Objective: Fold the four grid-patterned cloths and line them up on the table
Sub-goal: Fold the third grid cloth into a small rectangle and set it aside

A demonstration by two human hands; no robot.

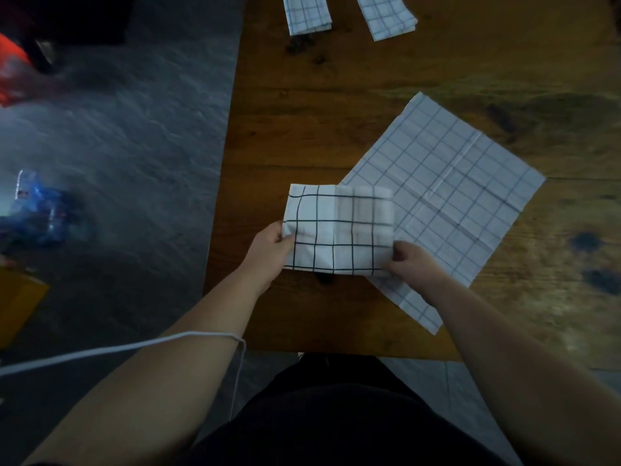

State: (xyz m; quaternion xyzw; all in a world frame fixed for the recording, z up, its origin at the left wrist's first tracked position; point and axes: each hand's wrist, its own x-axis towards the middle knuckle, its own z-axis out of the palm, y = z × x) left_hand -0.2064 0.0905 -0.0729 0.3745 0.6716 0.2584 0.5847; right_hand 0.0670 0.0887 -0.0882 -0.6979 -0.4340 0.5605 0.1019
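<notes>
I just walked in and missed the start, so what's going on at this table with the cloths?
A person is folding grid-patterned cloths at a wooden table. The left hand and right hand grip a partly folded black-grid cloth by its near corners, fingers curled round it. A larger blue-grid cloth lies spread flat, partly under it. One folded cloth and a second folded cloth lie side by side at the far edge.

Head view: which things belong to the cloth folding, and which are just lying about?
Job: black-grid cloth in left hand and right hand; unfolded cloth; left folded cloth; right folded cloth; table.
Lying about: blue bag, orange item, yellow box, off the table.
</notes>
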